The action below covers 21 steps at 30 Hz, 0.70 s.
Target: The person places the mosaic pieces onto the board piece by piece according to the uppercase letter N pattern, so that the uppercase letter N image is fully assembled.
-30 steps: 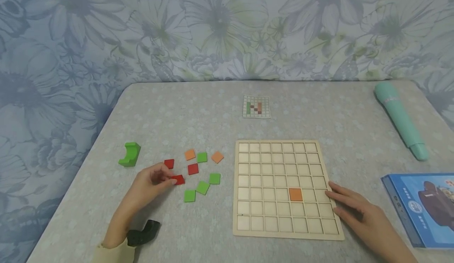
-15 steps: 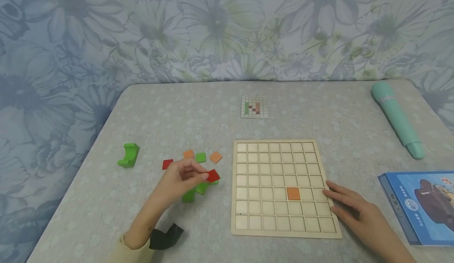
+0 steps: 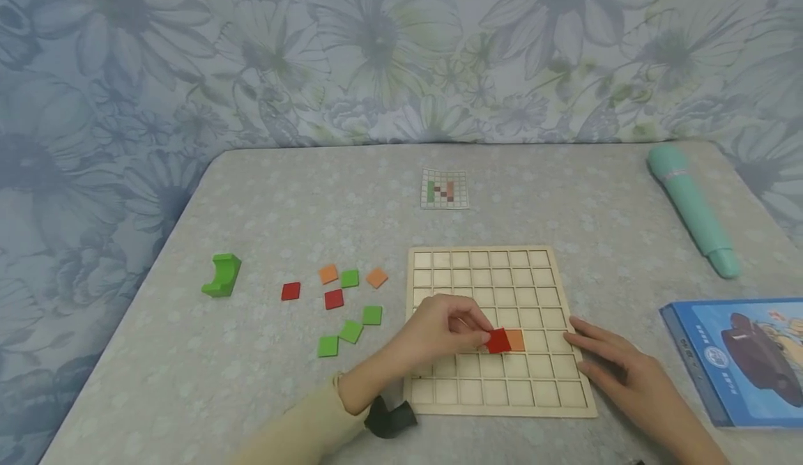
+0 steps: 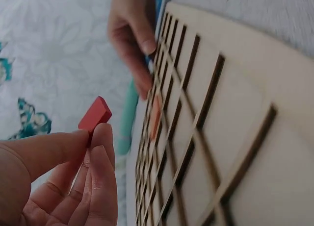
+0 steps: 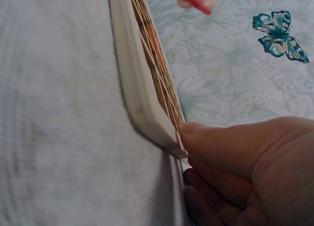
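Observation:
My left hand [image 3: 442, 329] pinches a red square tile [image 3: 498, 341] between thumb and fingers over the wooden grid board [image 3: 495, 410]. In the left wrist view this tile [image 4: 95, 114] is held tilted, apart from the board. From the head it partly covers an orange tile [image 3: 516, 340] lying in one of the grid's cells. The fingers of my right hand [image 3: 640, 374] are extended and touch the board's right edge. In the right wrist view the thumb of that hand [image 5: 245, 162] rests at the board's rim.
Left of the board lie loose tiles: red [image 3: 334, 299], orange [image 3: 377, 278] and several green [image 3: 372, 315]. A green curved block [image 3: 222, 275] stands farther left. Behind lies a patterned grid card [image 3: 444, 189]. On the right are a teal microphone-shaped object [image 3: 693, 210] and a blue box [image 3: 740, 360].
My left hand picked the red tile up from the loose tiles and carried it right, over the board beside the orange tile. The right hand has stayed at the board's edge.

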### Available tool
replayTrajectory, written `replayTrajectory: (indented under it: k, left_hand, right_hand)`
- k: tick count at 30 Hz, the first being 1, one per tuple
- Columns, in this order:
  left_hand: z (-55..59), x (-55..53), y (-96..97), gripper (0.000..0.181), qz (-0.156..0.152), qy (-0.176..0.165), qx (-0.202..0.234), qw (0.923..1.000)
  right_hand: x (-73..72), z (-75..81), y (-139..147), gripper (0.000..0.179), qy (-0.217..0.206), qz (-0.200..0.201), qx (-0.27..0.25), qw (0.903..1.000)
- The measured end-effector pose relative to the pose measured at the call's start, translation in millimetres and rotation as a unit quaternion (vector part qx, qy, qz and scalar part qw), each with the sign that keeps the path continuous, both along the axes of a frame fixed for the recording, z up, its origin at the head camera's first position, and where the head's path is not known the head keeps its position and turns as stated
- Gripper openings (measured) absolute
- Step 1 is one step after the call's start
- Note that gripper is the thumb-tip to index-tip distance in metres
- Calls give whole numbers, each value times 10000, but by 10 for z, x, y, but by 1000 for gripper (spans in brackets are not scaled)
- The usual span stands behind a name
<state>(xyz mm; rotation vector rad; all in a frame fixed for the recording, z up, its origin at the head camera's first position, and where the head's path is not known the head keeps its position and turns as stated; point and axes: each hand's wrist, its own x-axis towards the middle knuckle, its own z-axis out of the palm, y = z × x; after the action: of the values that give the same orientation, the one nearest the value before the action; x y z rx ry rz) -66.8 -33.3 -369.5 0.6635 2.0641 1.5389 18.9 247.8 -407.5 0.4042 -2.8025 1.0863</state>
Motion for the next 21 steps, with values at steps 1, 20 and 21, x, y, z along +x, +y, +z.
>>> replayTrajectory:
  k: [1,20,21]
  left_hand:
    - [-14,10,39,6,-27,-19,-93,10000]
    - [-159,132,303,6,-270,1087,-875,9899]
    - [-158,134,305,6,-281,1142,-922,9888]
  right_hand:
    - [-1,1,-4,42,-18,-10,-8,10000]
    - [0,-3,-12,45,122,20,-30,9999]
    - [1,-2,-11,44,126,20,-31,9999]
